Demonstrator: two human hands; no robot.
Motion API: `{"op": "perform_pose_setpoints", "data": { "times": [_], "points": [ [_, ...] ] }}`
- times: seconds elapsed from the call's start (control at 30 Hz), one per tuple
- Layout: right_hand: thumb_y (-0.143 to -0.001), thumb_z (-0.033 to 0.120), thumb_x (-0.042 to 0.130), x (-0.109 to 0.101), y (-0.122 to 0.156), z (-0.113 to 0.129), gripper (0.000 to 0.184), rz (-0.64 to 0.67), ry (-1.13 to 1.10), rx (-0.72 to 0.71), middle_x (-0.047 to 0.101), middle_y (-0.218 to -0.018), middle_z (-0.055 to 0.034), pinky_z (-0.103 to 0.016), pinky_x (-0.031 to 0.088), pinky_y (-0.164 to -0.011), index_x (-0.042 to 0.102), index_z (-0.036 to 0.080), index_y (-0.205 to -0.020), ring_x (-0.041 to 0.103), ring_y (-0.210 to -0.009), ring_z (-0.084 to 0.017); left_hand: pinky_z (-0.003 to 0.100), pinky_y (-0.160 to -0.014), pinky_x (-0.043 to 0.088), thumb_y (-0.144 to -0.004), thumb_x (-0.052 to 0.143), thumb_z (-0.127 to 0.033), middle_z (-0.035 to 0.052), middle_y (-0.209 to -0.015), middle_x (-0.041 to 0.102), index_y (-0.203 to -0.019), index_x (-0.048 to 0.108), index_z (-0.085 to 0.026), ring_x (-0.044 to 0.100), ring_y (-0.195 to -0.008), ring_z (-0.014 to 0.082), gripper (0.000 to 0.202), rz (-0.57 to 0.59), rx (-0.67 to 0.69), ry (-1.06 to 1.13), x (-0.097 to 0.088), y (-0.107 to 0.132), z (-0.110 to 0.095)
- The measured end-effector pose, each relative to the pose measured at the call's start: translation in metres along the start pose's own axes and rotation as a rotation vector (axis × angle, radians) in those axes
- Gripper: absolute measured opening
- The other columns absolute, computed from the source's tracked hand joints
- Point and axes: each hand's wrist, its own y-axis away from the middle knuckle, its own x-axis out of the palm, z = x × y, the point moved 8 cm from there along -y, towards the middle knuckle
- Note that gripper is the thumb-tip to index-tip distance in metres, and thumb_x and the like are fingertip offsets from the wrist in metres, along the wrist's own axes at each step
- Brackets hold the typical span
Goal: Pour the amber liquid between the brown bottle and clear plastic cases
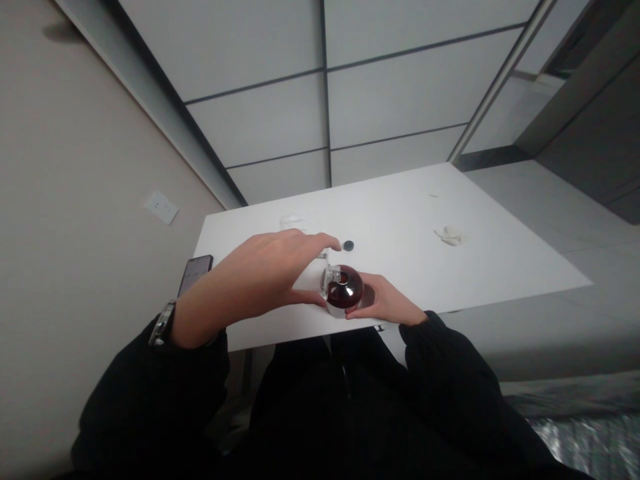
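Observation:
My right hand (pixel 383 298) is wrapped round the side of a round dark-brown bottle (pixel 353 293), which stands uncapped near the table's front edge, a pale band low on it. Between the thumb and fingers of my left hand (pixel 273 270) is a small clear bottle (pixel 325 279), tipped on its side. Its open neck lies at or just over the brown bottle's mouth; I cannot tell if they touch. Any liquid passing between them is too small to make out. Just beyond the bottles lies a small dark round cap (pixel 349 246).
On the white table (pixel 400 220), a phone (pixel 196 272) lies at the left edge behind my left wrist. A crumpled white tissue (pixel 451 235) is on the right, a small scrap (pixel 433 195) farther back. Clear crumpled plastic (pixel 293 221) lies beyond my left hand. White panelled doors (pixel 280 120) stand behind.

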Motion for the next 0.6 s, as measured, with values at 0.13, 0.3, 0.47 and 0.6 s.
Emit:
{"op": "perform_pose_setpoints", "data": {
  "times": [0.13, 0.3, 0.47, 0.6],
  "points": [
    [-0.073, 0.049, 0.095, -0.001, 0.0003, 0.0009, 0.092, -0.004, 0.006, 0.0, 0.073, -0.141, -0.007, -0.056, 0.051, -0.114, 0.056, 0.032, -0.155, 0.068, -0.132, -0.038, 0.033, -0.094, 0.051, -0.092, 0.077, -0.056, 0.0073, -0.14, 0.071, -0.149, 0.05, -0.03, 0.068, -0.125, 0.0283, 0.068, -0.002, 0.005, -0.004, -0.0008, 0.0, -0.001],
    [-0.073, 0.05, 0.095, -0.0019, 0.0001, 0.0005, 0.093, -0.01, 0.018, -0.002, 0.073, -0.14, -0.0072, -0.057, 0.05, -0.116, 0.056, 0.032, -0.155, 0.067, -0.132, -0.039, 0.033, -0.093, 0.052, -0.092, 0.077, -0.055, 0.0076, -0.142, 0.071, -0.15, 0.05, -0.03, 0.068, -0.126, 0.0285, 0.069, 0.012, -0.003, -0.01, -0.0011, -0.0007, -0.0012],
    [-0.072, 0.05, 0.095, -0.0002, 0.0005, -0.0033, 0.094, -0.003, 0.003, 0.019, 0.073, -0.14, -0.0076, -0.057, 0.05, -0.116, 0.055, 0.031, -0.156, 0.067, -0.132, -0.039, 0.033, -0.095, 0.052, -0.093, 0.074, -0.056, 0.0081, -0.142, 0.07, -0.151, 0.05, -0.03, 0.068, -0.127, 0.0284, 0.068, 0.021, -0.004, -0.018, -0.0006, -0.0018, -0.0009],
    [-0.072, 0.05, 0.095, -0.0001, 0.0013, -0.0046, 0.094, -0.002, 0.001, 0.021, 0.073, -0.14, -0.0069, -0.055, 0.052, -0.115, 0.055, 0.031, -0.155, 0.067, -0.132, -0.038, 0.033, -0.095, 0.052, -0.094, 0.072, -0.058, 0.0078, -0.141, 0.071, -0.152, 0.05, -0.03, 0.068, -0.126, 0.0282, 0.067, 0.019, -0.004, -0.017, -0.0012, -0.0023, -0.0012]
  ]
}}
